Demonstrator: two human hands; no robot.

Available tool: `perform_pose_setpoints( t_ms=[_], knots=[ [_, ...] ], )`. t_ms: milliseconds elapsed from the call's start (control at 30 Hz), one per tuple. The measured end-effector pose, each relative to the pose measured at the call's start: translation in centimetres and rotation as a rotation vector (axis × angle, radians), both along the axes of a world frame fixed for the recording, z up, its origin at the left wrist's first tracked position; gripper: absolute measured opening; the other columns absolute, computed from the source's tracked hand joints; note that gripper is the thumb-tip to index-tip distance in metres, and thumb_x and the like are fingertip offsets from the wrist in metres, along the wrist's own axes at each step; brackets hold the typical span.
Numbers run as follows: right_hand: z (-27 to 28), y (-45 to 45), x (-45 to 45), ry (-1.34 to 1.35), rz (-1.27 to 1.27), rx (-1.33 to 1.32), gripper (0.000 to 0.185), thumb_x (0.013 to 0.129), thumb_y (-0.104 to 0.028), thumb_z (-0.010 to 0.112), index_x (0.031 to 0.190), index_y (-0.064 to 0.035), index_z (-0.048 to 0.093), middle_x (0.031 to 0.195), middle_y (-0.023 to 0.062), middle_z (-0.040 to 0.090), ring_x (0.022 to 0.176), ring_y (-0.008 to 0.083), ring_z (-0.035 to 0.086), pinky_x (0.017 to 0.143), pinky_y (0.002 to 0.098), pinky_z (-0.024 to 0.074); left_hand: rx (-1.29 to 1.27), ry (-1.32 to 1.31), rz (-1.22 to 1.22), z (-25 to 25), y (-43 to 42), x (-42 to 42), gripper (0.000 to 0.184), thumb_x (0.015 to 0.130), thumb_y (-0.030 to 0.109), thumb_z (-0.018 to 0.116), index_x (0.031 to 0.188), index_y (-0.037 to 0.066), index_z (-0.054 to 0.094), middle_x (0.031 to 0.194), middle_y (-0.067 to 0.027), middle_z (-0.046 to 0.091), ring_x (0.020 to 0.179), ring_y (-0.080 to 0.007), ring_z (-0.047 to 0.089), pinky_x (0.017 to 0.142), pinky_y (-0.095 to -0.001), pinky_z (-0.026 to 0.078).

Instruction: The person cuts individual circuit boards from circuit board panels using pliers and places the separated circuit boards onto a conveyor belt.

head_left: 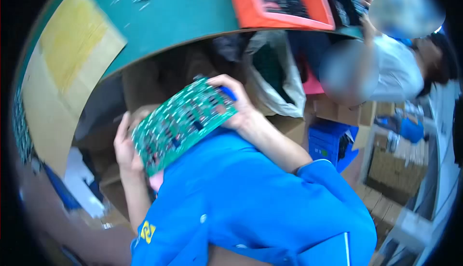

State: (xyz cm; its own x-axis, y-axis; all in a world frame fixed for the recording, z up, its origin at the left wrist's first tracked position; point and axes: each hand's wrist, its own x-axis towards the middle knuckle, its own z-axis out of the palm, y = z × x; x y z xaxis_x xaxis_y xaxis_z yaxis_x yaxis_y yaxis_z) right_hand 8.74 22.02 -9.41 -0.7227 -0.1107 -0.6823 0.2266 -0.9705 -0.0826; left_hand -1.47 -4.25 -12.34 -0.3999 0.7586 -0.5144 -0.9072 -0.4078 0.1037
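Across the green worktop (pixel 178 22) lie a tan-and-yellow cardboard sheet (pixel 67 63) and an orange-red tray (pixel 294 21); off the worktop's near edge, you hold a green rectangular circuit board (pixel 185 124), left hand (pixel 127 146) and right hand (pixel 239 103) each pinching one end.

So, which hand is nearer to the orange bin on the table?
Right: the right hand, at the upper end of the circuit board, appears below the orange bin; the left hand, at the lower end, is farther away.

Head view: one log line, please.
left hand: holds left end; right hand: holds right end; green rectangular circuit board: off flat green tabletop
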Motion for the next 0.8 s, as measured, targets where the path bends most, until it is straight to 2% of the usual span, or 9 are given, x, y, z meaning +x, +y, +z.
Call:
perform_pose_setpoints(
  t_ms=[67,200,267,333,433,500,600,733,800],
  knots=[
    [0.8,0.0,0.3,0.106,0.039,-0.003,0.011,0.085,-0.022,0.062,0.083,-0.0115,0.067,0.085,0.0047,0.070,0.073,0.0154,0.059,0.072,0.0290,0.0461,0.265,0.235,-0.129,0.5,0.9,-0.7,0.047,0.106,0.036,0.042,0.121,-0.005,0.060,0.113,-0.0184,0.066,0.090,-0.0242,0.065,0.086,-0.0359,0.052],
    [1.9,-0.4,0.4,0.153,0.026,0.057,0.012,0.087,-0.021,0.060,0.081,-0.0124,0.066,0.082,0.0033,0.069,0.069,0.0130,0.057,0.068,0.0255,0.0438,0.286,0.366,-0.295,0.0,2.2,-2.7,0.048,0.102,0.037,0.049,0.123,-0.006,0.058,0.110,-0.0168,0.066,0.085,-0.0204,0.063,0.080,-0.0320,0.051],
    [2.5,-0.7,0.7,0.187,0.014,0.094,0.011,0.087,-0.020,0.061,0.080,-0.0131,0.066,0.081,0.0021,0.068,0.067,0.0103,0.055,0.066,0.0230,0.0419,0.164,0.510,-0.446,2.4,3.0,-3.2,0.050,0.098,0.036,0.054,0.125,-0.006,0.057,0.112,-0.0161,0.066,0.087,-0.0194,0.063,0.080,-0.0310,0.051],
    [2.3,-1.0,0.9,0.205,-0.051,0.424,0.013,0.086,-0.017,0.063,0.091,-0.0066,0.071,0.091,0.0061,0.071,0.079,0.0121,0.061,0.077,0.0242,0.0471,0.073,0.679,-0.611,4.5,5.0,-3.9,0.053,0.095,0.036,0.060,0.128,-0.006,0.056,0.114,-0.0154,0.066,0.089,-0.0185,0.063,0.080,-0.0299,0.051],
    [5.3,-1.3,0.4,0.273,0.066,0.467,0.010,0.085,-0.021,0.068,0.076,-0.0162,0.067,0.069,-0.0047,0.054,0.067,0.0008,0.044,0.056,0.0218,0.0303,-0.029,0.836,-0.708,5.6,6.5,-4.4,0.051,0.089,0.025,0.064,0.129,-0.005,0.057,0.115,-0.0132,0.067,0.094,-0.0159,0.064,0.085,-0.0262,0.051],
    [4.1,-1.3,-0.5,0.379,0.093,0.370,0.014,0.086,-0.027,0.067,0.086,-0.0132,0.067,0.078,0.0001,0.060,0.071,0.0069,0.052,0.062,0.0242,0.0406,-0.074,0.940,-0.740,5.8,6.8,-4.9,0.048,0.090,0.021,0.062,0.129,-0.006,0.057,0.114,-0.0132,0.068,0.096,-0.0162,0.064,0.087,-0.0253,0.050],
    [7.7,0.9,1.7,0.333,0.027,0.320,0.021,0.086,-0.030,0.066,0.095,-0.0115,0.066,0.084,0.0031,0.061,0.074,0.0127,0.057,0.068,0.0293,0.0454,-0.015,0.963,-0.711,4.6,5.2,-6.4,0.045,0.092,0.019,0.059,0.131,-0.005,0.056,0.115,-0.0139,0.069,0.098,-0.0175,0.065,0.088,-0.0258,0.050],
    [8.7,2.3,4.1,0.280,0.033,0.093,0.042,0.088,-0.036,0.062,0.118,-0.0078,0.058,0.101,0.0108,0.064,0.088,0.0299,0.066,0.080,0.0476,0.0532,-0.138,0.997,-0.138,5.6,3.1,-4.7,0.047,0.102,0.029,0.050,0.141,0.003,0.051,0.130,-0.0137,0.064,0.105,-0.0216,0.067,0.088,-0.0318,0.054],
    [9.1,2.4,5.1,0.319,0.096,0.061,0.044,0.091,-0.038,0.059,0.123,-0.0087,0.056,0.109,0.0120,0.065,0.091,0.0308,0.066,0.077,0.0458,0.0529,-0.234,0.817,-0.010,6.4,1.8,-3.6,0.045,0.101,0.027,0.050,0.138,0.002,0.054,0.125,-0.0143,0.067,0.101,-0.0216,0.068,0.087,-0.0327,0.053]
  ],
)
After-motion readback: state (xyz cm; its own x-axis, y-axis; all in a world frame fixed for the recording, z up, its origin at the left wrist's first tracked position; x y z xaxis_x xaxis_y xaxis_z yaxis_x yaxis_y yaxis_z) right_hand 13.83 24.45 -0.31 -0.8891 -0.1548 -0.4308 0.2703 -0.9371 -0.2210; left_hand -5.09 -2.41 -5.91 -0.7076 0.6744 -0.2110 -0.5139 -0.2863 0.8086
